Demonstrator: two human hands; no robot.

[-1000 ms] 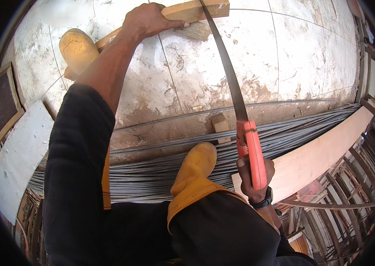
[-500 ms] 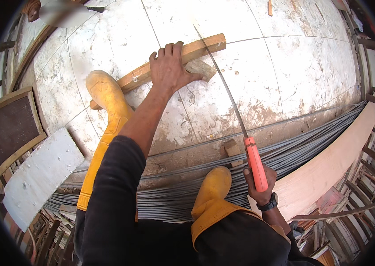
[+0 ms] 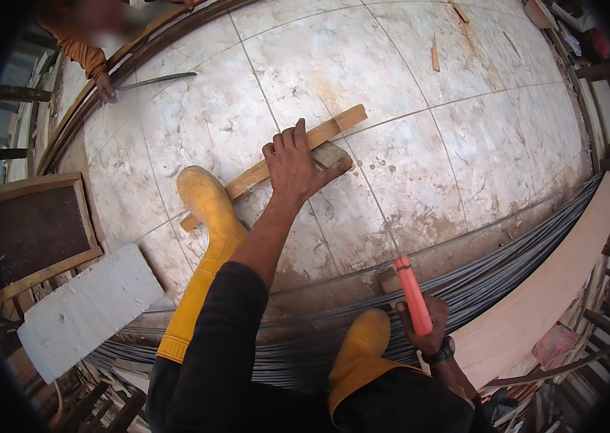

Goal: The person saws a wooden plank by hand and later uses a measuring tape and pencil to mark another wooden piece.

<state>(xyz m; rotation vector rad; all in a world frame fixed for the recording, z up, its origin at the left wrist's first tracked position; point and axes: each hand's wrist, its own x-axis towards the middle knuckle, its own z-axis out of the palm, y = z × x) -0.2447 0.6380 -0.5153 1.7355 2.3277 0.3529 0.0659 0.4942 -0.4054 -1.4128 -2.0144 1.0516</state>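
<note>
A long wooden batten [image 3: 251, 180] lies slantwise on the tiled floor, its far right part resting on a short wood block [image 3: 330, 155]. My left hand [image 3: 292, 164] presses down on the batten, fingers curled over its far edge and thumb on the block. In my right hand [image 3: 426, 322] is a handsaw [image 3: 413, 292], gripped by its red-orange handle. Its thin blade, seen nearly edge-on, reaches across the batten to the right of my left hand. A yellow rubber boot [image 3: 204, 195] stands on or against the batten's near left part.
Bundled grey metal rods [image 3: 492, 252] run across in front of me, with a pale curved board [image 3: 550, 296] at right. A white panel [image 3: 92, 310] and a framed dark board [image 3: 34, 231] lie left. Another person's hand [image 3: 106, 88] is near a dark bar [image 3: 157, 81] at upper left.
My view has shifted, so the batten, hands and boots sit lower in the picture. More of the other person's orange sleeve and hand shows at upper left. Both my hands keep their grips.
</note>
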